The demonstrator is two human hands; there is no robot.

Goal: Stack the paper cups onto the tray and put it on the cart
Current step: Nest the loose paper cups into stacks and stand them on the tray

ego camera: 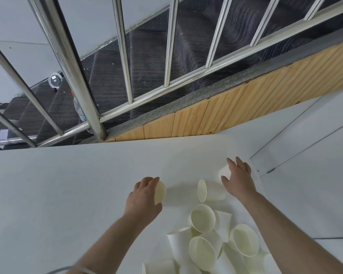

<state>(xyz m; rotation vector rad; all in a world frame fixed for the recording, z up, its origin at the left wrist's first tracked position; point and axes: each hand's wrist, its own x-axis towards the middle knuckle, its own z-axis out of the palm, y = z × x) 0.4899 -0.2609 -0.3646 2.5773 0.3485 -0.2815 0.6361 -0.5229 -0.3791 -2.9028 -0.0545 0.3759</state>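
Step in hand, as judged: gathering loose cups, before any stacking on a tray. No tray or cart appeared anywhere in the frame.

Left hand [145, 196], lower centre, gripped one paper cup [160, 192] lying on its side, fingers curled over its wall, mouth facing right. Right hand [238, 177], right of centre, reached with fingers spread and nearly straight over a second cup [224, 172] at the table's far right corner; fingertips touched or hovered just over it, could not tell which, and no grip had closed.

A third cup [210, 190] lay on its side between the two hands. The remaining cups [204, 240] lay jumbled at lower right on the white table [67, 184], mouths mostly up or tilted.

Steel railing [71, 62] and dark stairs filled the upper frame.

Next move probably called for closing the right fingers round the corner cup, then nesting it mouth-to-base with the left one.
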